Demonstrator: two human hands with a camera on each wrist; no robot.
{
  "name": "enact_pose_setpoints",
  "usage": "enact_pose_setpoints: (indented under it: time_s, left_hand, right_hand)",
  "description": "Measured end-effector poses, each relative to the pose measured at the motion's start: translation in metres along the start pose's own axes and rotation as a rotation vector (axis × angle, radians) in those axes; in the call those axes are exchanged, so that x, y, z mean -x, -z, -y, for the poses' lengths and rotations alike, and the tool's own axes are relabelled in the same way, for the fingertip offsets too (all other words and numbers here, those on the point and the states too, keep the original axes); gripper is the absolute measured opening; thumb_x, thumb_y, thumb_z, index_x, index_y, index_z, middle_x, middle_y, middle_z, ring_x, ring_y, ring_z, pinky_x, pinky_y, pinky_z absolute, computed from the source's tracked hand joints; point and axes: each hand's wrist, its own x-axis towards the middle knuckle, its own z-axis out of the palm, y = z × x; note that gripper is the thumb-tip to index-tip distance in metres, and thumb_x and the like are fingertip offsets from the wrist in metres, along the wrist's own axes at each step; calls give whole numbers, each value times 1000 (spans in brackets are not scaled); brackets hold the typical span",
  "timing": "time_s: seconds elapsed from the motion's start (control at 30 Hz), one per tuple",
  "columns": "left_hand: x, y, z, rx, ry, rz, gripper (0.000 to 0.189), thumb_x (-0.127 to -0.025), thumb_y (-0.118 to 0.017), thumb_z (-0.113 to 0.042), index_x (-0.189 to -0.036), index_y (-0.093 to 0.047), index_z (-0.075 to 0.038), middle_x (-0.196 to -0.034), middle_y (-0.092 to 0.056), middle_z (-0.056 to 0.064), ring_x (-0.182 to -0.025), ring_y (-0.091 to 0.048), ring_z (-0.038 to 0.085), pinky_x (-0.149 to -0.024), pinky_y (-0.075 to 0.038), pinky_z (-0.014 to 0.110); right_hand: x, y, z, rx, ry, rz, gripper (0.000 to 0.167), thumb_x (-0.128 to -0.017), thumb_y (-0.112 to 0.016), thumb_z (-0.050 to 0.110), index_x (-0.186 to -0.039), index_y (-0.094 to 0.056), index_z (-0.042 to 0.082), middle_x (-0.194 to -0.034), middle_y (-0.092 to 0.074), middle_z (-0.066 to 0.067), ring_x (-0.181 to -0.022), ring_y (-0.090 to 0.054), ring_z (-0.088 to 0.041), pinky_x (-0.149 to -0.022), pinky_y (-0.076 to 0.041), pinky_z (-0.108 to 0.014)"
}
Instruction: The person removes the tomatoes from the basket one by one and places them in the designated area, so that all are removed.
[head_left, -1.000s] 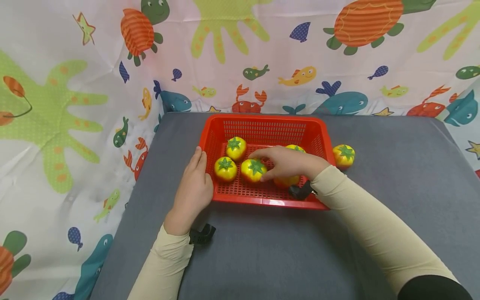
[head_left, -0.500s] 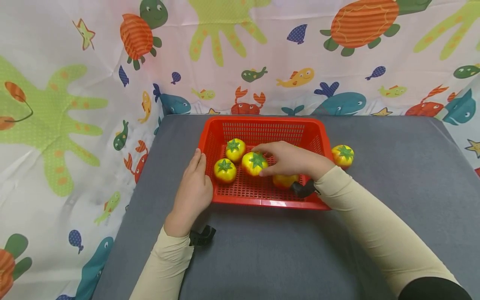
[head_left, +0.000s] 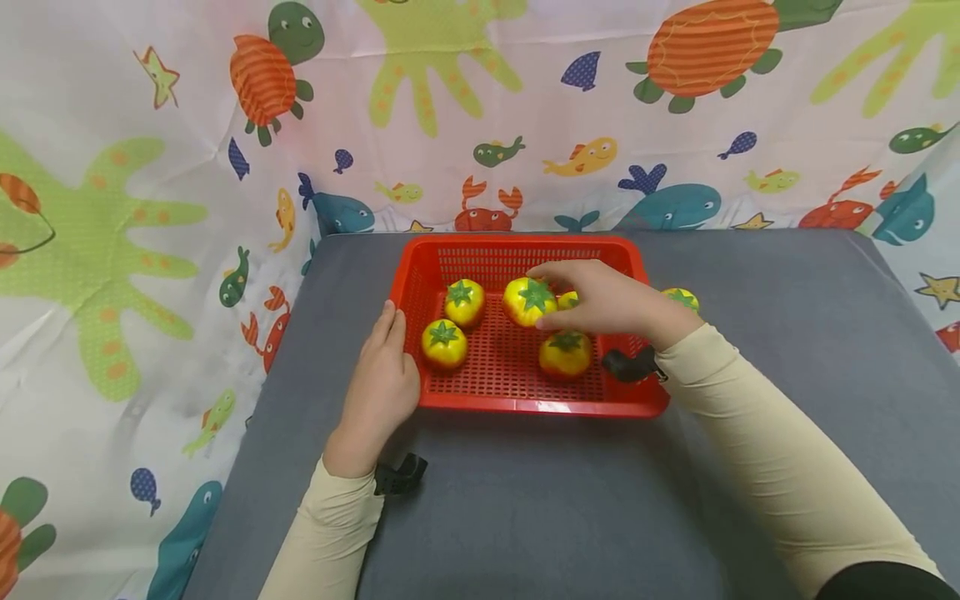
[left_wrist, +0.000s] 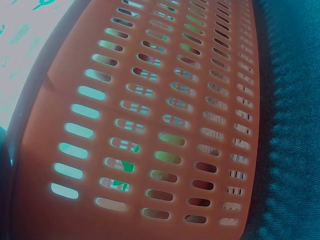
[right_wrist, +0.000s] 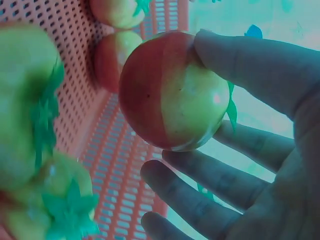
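Left hand (head_left: 380, 365): fingers straight against the basket's left wall, well apart from the other hand; if it eases off, a bump might slide the basket.
Red basket (head_left: 517, 405): on the grey table (head_left: 540, 500), four tomatoes (head_left: 444, 347) in it besides the held one.
Right hand (head_left: 609, 302): thumb and fingers pinch one yellow tomato (head_left: 521, 302) inside the basket, seemingly lifted; round and shiny, it could slip and knock its neighbours.
Stray tomato (head_left: 684, 296): beyond the basket's right side, partly hidden; a careless arm could roll it.
Curtain (head_left: 442, 179): behind, sea creatures.
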Motion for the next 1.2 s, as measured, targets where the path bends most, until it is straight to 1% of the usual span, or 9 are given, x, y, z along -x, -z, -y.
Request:
enact_pose_setpoints:
  time_s: [0.27,0.43,0.57,0.73,0.93,1.07,1.2]
  left_hand:
    - [0,2,2,1,-14,-8,62,-103,-46,-9,-161,-32,5,-175,-19,14,-157,-28,39,-124,-29,59]
    - [0,3,3,-7,-18,-16,61,-102,-45,-8,-161,-33,5,-175,-20,14,-156,-30,41,-123,-30,60]
    - [-1,3,3,-8,-2,-12,62,-103,-47,-9,-161,-32,4,-175,-20,14,-156,-30,40,-122,-31,60]
    - [0,3,3,-6,14,-2,63,-103,-47,-9,-162,-31,3,-175,-18,13,-157,-27,39,-123,-29,60]
    - [0,2,3,-2,5,-6,64,-103,-48,-10,-162,-31,3,-175,-19,14,-157,-27,39,-123,-29,59]
    - [-1,0,2,3,-2,-6,63,-103,-47,-10,-162,-31,3,-175,-19,13,-157,-27,38,-124,-28,58]
    - [0,-1,0,5,-9,-9,62,-102,-46,-10,-162,-32,3,-175,-19,13,-157,-27,38,-125,-28,57]
  right_hand:
    - [16,18,-8,-45,-29,-58,70,-90,-83,37,-152,-54,19,-148,-57,-5,-133,-54,-31,-106,-50,-59]
    - [27,29,-12,-36,-62,-112,73,-91,-82,37,-154,-51,18,-152,-55,-9,-135,-54,-35,-105,-51,-61]
    - [36,39,-17,-23,-92,-149,72,-91,-81,37,-154,-51,18,-150,-55,-11,-134,-56,-40,-102,-52,-64]
    - [47,48,-27,-30,-139,-177,77,-91,-80,43,-155,-48,17,-148,-57,-15,-134,-55,-41,-100,-53,-65]
    - [63,57,-45,-11,-216,-213,82,-91,-79,47,-157,-45,14,-147,-57,-20,-130,-56,-43,-95,-56,-63]
    - [77,61,-62,11,-255,-246,83,-91,-78,50,-158,-44,13,-146,-56,-22,-127,-58,-44,-94,-57,-63]
    - [91,63,-80,15,-297,-276,85,-91,-78,51,-158,-43,13,-146,-55,-24,-126,-58,-47,-89,-59,-62]
